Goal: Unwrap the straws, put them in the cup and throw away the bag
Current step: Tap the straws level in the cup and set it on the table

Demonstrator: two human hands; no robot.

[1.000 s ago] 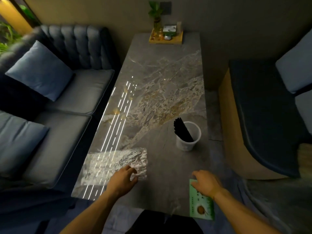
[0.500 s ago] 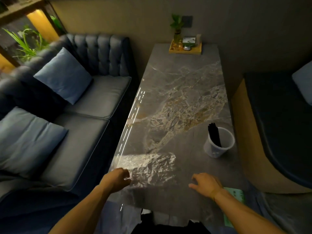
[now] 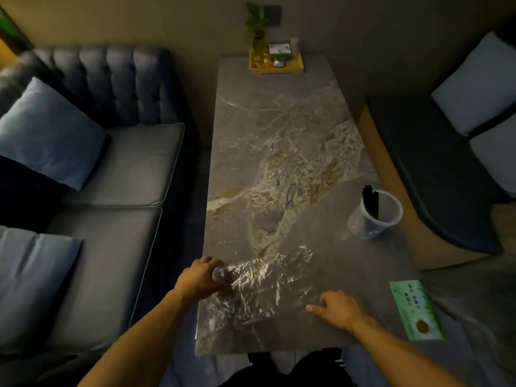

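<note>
While left fingers point(image 3: 220, 275) pinch one bag point(image 3: 265, 286): one cup point(image 3: 374, 216), right fingers point(image 3: 315, 308) spread.

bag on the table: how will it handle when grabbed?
The bag is crinkled clear film, so probably floppy and very light; it should crumple rather than lift flat. Its glossy surface may slip. The left hand looks to be gripping one end already.

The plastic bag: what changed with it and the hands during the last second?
The left hand has closed on the bag's left end and bunched it. The right hand came off the green card toward the bag. Cup and straws stayed.
</note>
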